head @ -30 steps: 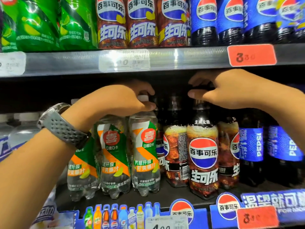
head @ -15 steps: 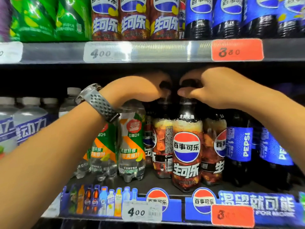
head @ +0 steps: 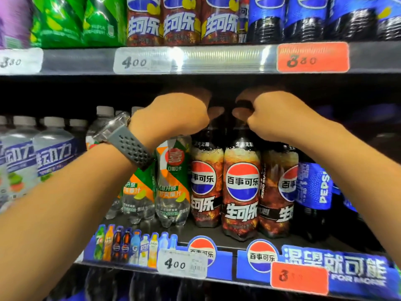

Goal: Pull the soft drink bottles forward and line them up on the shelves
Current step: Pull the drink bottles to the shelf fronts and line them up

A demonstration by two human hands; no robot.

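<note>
Left hand (head: pixel 173 114) moved right since a second ago, off green-orange bottles (head: pixel 171 183), onto dark cola row; left cola bottle (head: pixel 206 187) now further forward, label to front.
Shelf (head: pixel 217 236): cola row stands near front edge.
Left hand fingers curled over top of left cola bottle, cap hidden.
Right hand (head: pixel 275 115) fingers clamped on cap of middle cola bottle (head: pixel 242 192), which touches both neighbours.
Grey watch (head: pixel 128 141) on left wrist.
White price tag (head: pixel 182 265) on shelf edge below.
</note>
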